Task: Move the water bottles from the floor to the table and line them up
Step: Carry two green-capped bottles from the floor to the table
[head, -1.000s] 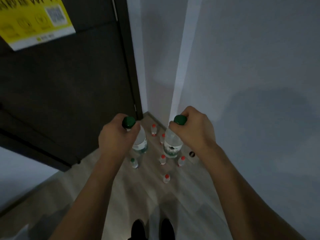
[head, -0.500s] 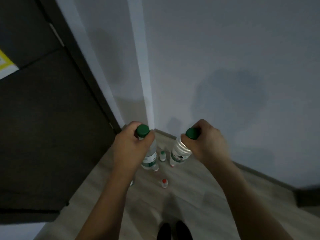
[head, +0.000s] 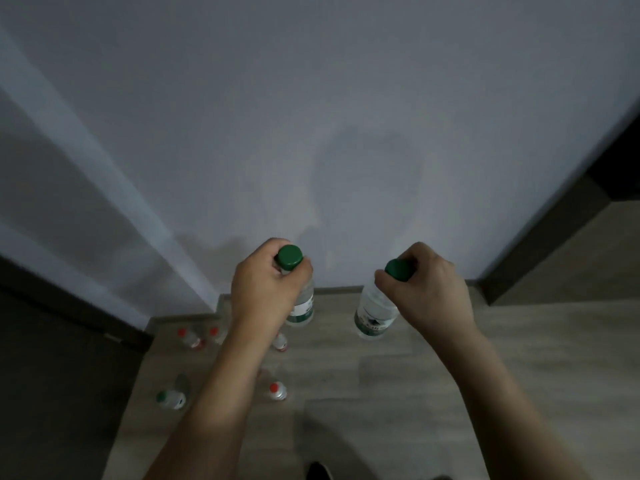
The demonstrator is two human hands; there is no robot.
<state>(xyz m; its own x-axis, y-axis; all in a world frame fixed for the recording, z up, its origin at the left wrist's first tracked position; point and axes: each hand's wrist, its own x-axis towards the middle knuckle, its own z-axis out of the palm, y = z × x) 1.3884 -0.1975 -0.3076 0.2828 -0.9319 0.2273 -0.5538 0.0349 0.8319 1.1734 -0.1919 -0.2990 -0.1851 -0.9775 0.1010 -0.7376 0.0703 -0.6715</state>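
My left hand (head: pixel 265 296) grips the neck of a clear green-capped water bottle (head: pixel 304 308), which hangs above the floor. My right hand (head: pixel 433 292) grips a second green-capped bottle (head: pixel 374 315) the same way, a bit to the right. Below on the wooden floor stand several small bottles: red-capped ones (head: pixel 188 337) (head: pixel 277 390) and one with a green cap (head: pixel 169 399). My left forearm hides part of that group. No table is in view.
A pale grey wall (head: pixel 346 116) fills the view ahead. A dark door (head: pixel 52 375) is at the lower left, a dark baseboard and doorway (head: pixel 554 230) at the right. Wooden floor (head: pixel 519 358) stretches to the right. A shoe tip (head: pixel 317 471) shows at the bottom.
The view has swung to the right: the dark door and the floor bottles slid to the left, the right doorway came into view. Both hands keep holding their bottles, now further apart.
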